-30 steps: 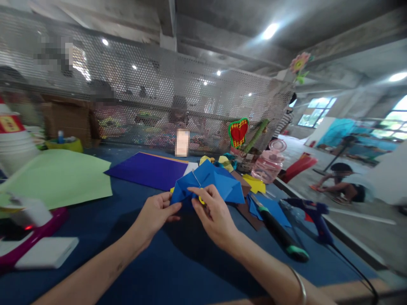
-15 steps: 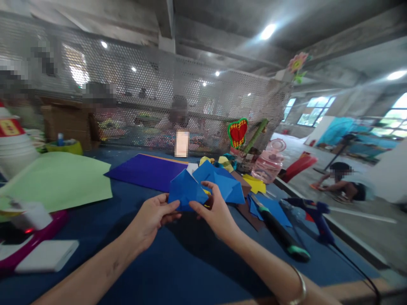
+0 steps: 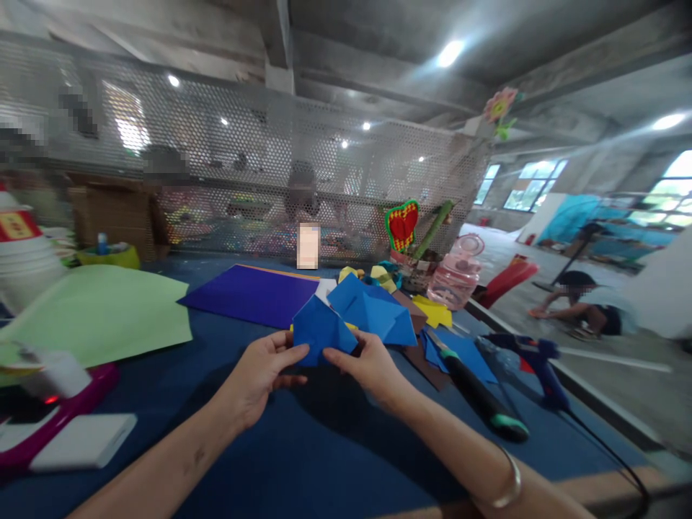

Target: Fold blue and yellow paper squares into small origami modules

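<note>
- While its thumb lies in front, the left hand [image 3: 259,371] pinches the left edge of the folded blue paper [image 3: 320,330].
- The sheet, held above the table [image 3: 324,461], seems light, crisp and easily crushed; its lower edges look the safest hold.
- The right hand [image 3: 375,367] pinches the lower right, beside a second blue piece [image 3: 381,313].

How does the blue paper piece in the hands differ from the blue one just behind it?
The held piece is pinched by the left hand and right hand; the rear piece is in neither. The held piece looks narrower, while the rear piece spreads wider rightward. Both are blue, creased and pointed.
</note>
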The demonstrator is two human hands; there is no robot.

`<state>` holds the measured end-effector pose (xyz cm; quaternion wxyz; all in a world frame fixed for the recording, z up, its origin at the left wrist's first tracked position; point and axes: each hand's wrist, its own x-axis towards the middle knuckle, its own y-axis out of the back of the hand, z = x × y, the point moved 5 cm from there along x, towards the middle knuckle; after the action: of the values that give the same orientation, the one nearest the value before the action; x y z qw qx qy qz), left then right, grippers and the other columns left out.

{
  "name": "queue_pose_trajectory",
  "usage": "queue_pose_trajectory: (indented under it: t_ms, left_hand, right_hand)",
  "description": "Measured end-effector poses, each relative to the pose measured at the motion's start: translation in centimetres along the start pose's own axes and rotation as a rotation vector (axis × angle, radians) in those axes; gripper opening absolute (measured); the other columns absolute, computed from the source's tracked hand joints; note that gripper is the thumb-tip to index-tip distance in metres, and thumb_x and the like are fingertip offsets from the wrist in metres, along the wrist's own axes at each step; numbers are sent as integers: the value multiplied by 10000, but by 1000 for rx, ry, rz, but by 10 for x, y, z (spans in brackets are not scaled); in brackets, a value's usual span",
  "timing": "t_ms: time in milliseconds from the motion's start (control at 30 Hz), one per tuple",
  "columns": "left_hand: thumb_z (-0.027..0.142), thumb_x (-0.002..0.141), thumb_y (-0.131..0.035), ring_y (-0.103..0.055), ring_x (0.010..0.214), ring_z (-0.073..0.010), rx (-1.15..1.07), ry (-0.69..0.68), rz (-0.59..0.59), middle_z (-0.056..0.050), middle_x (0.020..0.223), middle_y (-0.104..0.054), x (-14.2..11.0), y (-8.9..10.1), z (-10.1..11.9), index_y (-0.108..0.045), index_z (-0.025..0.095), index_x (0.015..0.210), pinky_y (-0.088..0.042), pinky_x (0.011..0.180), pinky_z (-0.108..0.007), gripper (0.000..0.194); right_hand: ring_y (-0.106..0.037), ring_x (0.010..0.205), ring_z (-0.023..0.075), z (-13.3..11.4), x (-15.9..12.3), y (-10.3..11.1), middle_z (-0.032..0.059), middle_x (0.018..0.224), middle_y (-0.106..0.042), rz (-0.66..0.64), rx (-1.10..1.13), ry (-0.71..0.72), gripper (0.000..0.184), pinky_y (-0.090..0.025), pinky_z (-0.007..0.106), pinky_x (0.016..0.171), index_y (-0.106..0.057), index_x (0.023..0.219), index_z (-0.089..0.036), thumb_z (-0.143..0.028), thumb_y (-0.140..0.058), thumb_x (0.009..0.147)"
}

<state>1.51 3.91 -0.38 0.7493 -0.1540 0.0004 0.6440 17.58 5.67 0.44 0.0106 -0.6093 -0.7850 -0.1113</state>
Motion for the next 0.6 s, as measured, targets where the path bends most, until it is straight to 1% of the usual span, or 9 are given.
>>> queue_pose_trajectory:
  t_ms: [100,233,433,500,600]
  left_hand:
    - [295,698,-757,-612,772,-143,16,-8,-8,-78,969,-693,1,0,0,-676,153,976,-527,563,-208,323]
    - [313,680,-768,-615,776,-152,66,-26,-47,-86,960,-694,0,-3,-2,-678,145,999,-528,571,-219,372]
    - [335,620,-794,-613,759,-161,75,-20,-24,-72,884,-688,-1,-7,-4,-675,139,943,-522,566,-230,396]
    - [335,601,-800,-614,727,-160,95,-31,-8,-61,850,-683,-1,-8,-4,-672,141,915,-526,567,-242,390]
    - [321,605,-779,-596,604,-139,198,-69,18,-35,736,-665,-2,-9,-3,-670,139,844,-509,524,-242,319]
  right_hand:
    - [-420,519,85,4,1,0,-40,602,-495,-5,22,-5,267,-352,209,487,-590,731,-154,-389,-718,724]
    - [-438,545,92,3,0,-1,-32,627,-511,-1,38,-13,267,-365,210,498,-596,757,-158,-410,-686,759]
    - [-404,484,75,5,-5,-9,-45,558,-500,-1,99,-114,319,-313,213,473,-583,709,-150,-430,-737,701]
    - [-409,493,75,6,-6,-10,-40,570,-521,16,138,-116,314,-319,214,486,-603,729,-145,-418,-750,686]
    - [-429,511,78,6,-7,-10,-33,601,-556,45,197,-124,296,-337,215,504,-618,755,-146,-392,-762,675]
